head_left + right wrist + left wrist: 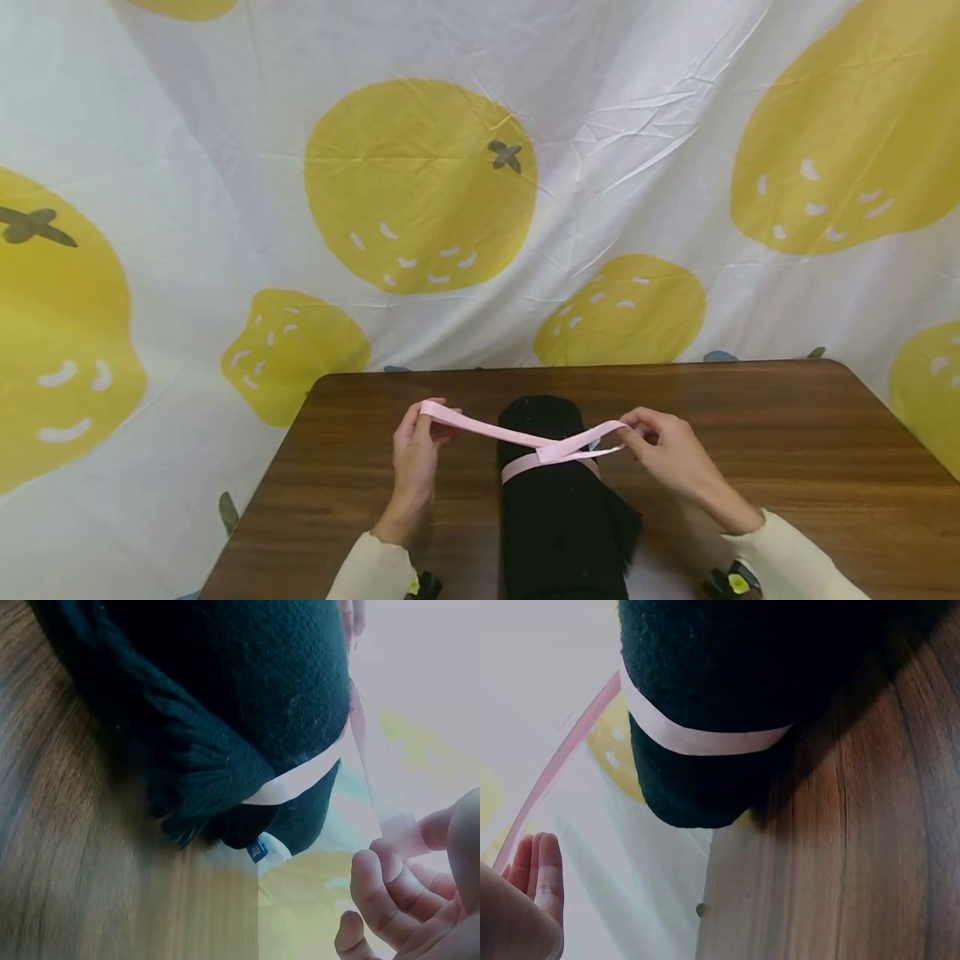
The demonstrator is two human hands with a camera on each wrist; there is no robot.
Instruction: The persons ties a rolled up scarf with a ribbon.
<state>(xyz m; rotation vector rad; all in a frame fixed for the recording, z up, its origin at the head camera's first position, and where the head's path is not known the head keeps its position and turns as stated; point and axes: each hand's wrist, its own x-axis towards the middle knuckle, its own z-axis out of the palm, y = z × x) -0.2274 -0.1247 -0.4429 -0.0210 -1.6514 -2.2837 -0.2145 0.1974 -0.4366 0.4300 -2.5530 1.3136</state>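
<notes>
A black fringed scarf (562,533), rolled into a thick bundle, lies on the table with a pink ribbon (487,430) passed round it. The ribbon's two lengths cross on top of the roll. To the left of the scarf, my left hand (415,454) holds one length drawn out sideways and raised. My right hand (672,454) pinches the other length between thumb and fingers, just right of the roll. In the right wrist view, fringe (184,817) spreads at the scarf's side, and a small label (258,849) shows near its far end.
The brown wooden table (787,433) extends on both sides of the roll. Behind its far edge hangs a white cloth (600,192) printed with yellow fruit. Dark wrist devices (731,581) are worn at both sleeves.
</notes>
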